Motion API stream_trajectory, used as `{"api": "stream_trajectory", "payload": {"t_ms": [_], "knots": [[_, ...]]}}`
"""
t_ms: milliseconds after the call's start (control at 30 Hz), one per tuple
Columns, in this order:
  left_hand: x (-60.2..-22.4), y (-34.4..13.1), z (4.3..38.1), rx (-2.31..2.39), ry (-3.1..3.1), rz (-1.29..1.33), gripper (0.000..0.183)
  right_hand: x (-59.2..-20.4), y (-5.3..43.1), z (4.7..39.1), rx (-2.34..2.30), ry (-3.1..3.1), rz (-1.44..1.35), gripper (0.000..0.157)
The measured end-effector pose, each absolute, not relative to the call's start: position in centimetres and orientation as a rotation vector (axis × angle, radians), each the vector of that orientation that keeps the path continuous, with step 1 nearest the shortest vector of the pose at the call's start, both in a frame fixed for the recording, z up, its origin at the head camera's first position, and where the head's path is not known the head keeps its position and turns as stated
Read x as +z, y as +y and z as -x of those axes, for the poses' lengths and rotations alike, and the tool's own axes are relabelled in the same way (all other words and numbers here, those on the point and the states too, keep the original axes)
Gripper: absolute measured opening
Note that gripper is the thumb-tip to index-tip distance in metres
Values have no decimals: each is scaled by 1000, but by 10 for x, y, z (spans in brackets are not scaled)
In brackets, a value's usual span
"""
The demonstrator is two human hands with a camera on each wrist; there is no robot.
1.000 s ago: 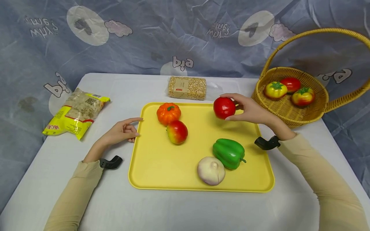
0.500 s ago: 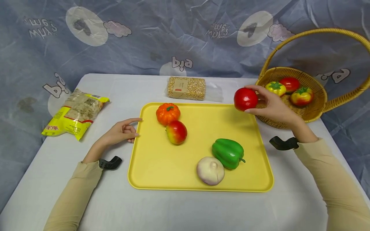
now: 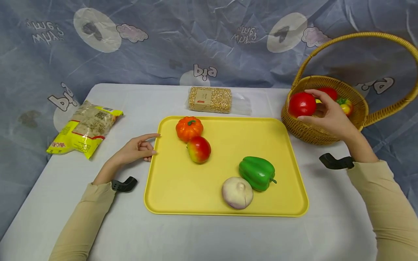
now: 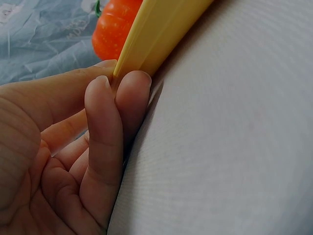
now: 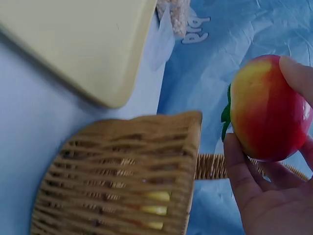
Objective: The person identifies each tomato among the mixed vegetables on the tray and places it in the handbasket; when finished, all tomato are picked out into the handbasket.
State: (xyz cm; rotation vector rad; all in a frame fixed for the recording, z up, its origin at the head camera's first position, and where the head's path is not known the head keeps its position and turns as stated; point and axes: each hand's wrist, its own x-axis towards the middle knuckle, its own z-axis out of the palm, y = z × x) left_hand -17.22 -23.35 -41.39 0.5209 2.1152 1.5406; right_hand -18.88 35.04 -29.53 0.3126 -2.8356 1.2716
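Note:
In the head view my right hand (image 3: 334, 117) holds a red toy tomato (image 3: 302, 104) between thumb and fingers, over the left part of the wicker basket (image 3: 303, 132). The right wrist view shows the tomato's yellow side (image 5: 271, 110) and green leaves, with the basket's wall (image 5: 117, 166) below. Inside the basket are a red fruit (image 3: 329, 92) and yellow-red tomatoes, partly hidden by the hand. At the yellow tray's (image 3: 196, 188) left rim, my left hand (image 3: 137, 149) pinches the edge; its fingertips (image 4: 134, 83) meet the rim in the left wrist view.
On the tray lie an orange pumpkin (image 3: 189, 128), a red-yellow fruit (image 3: 199, 149), a green bell pepper (image 3: 257, 173) and a whitish, purple-tinged bulb (image 3: 237, 193). Behind it is a bag of corn kernels (image 3: 210, 99). A yellow bag (image 3: 86, 128) lies at left. The basket's tall handle (image 3: 359, 35) arches overhead.
My right hand has carried the tomato rightward from above the tray's back right part to over the basket. The left hand stays at the tray's rim.

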Motion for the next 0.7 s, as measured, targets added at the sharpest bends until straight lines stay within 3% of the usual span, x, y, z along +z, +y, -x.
{"api": "stream_trajectory", "payload": {"t_ms": [433, 700], "knots": [[-413, -234, 171, 1545, 2115, -531, 65, -310, 390, 195, 1120, -2936, -54, 68], [-413, -233, 171, 1565, 2096, -547, 64, -325, 400, 213, 1063, -3091, 20, 78]]}}
